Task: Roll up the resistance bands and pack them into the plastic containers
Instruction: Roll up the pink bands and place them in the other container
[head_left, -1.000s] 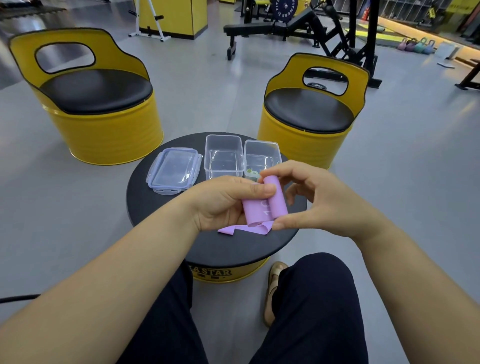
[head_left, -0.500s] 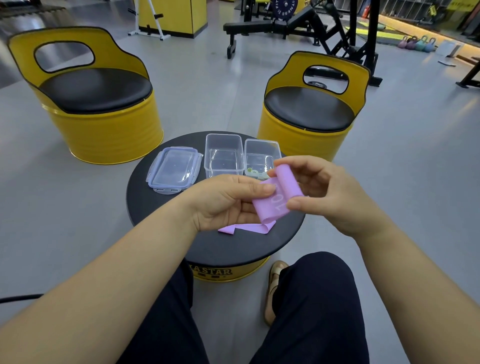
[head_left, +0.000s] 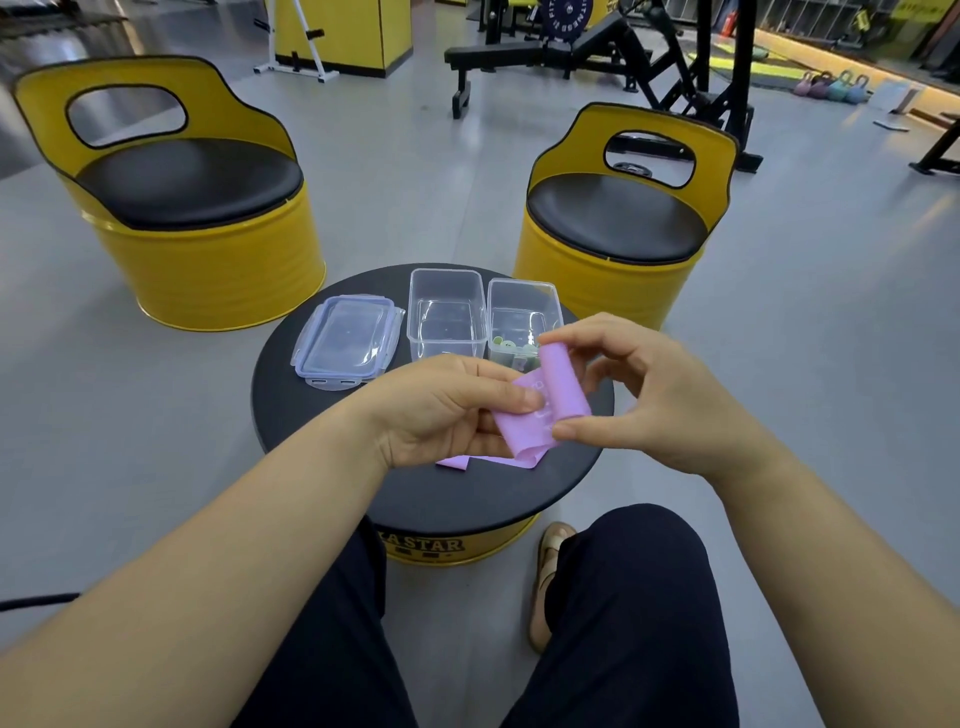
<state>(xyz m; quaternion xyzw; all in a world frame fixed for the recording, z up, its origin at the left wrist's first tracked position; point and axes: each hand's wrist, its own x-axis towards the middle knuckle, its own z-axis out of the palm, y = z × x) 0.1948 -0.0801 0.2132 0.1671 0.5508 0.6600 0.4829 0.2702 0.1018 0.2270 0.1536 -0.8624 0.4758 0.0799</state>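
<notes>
Over the black surface (head_left: 467, 493), near the empty plastic container (head_left: 447, 312) (its neighbour (head_left: 522, 312) holds greenish rolls), the left grip (head_left: 441, 410) pinches the purple resistance band (head_left: 563, 384) by its flat part; the right grip (head_left: 660, 405) pinches the rolled end, tail touching the surface.

Grey gym floor (head_left: 415, 171), two yellow barrel seats (head_left: 176, 197) (head_left: 618, 228) with black cushions, round black bench (head_left: 467, 493), weight bench (head_left: 545, 52), kettlebells (head_left: 831, 85) far right.
</notes>
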